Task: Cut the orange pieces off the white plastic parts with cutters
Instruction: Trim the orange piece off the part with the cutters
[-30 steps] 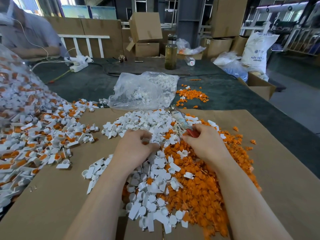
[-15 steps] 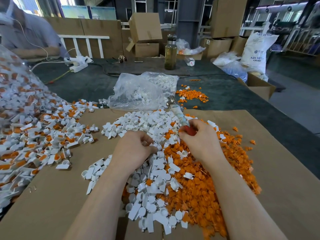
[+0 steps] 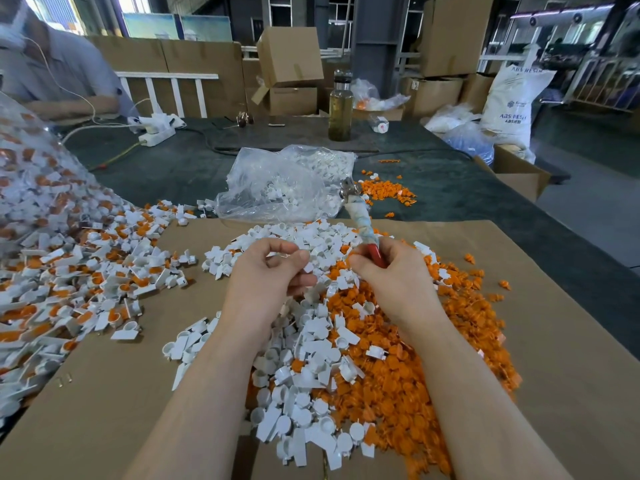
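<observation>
My right hand [image 3: 398,282] grips the cutters [image 3: 360,220] by their red handle; the tape-wrapped shaft and metal jaws point up and away from me. My left hand [image 3: 266,275] hovers beside it with curled fingers, pinching a small white plastic part [image 3: 309,268] that is mostly hidden by the fingertips. Under both hands lies a heap of trimmed white parts [image 3: 304,368], with a heap of cut orange pieces [image 3: 398,375] on its right. White parts with orange pieces still attached [image 3: 69,271] are piled at the left.
Brown cardboard [image 3: 571,358] covers the near table. A clear bag of white parts [image 3: 277,185] lies behind the heaps, with loose orange pieces [image 3: 384,190] beside it. Further back stand a bottle [image 3: 341,109] and a power strip [image 3: 156,136]. A person [image 3: 52,71] sits at far left.
Both hands have lifted slightly off the heap and drawn together. The cutters have swung more upright, their jaws rising toward the clear bag.
</observation>
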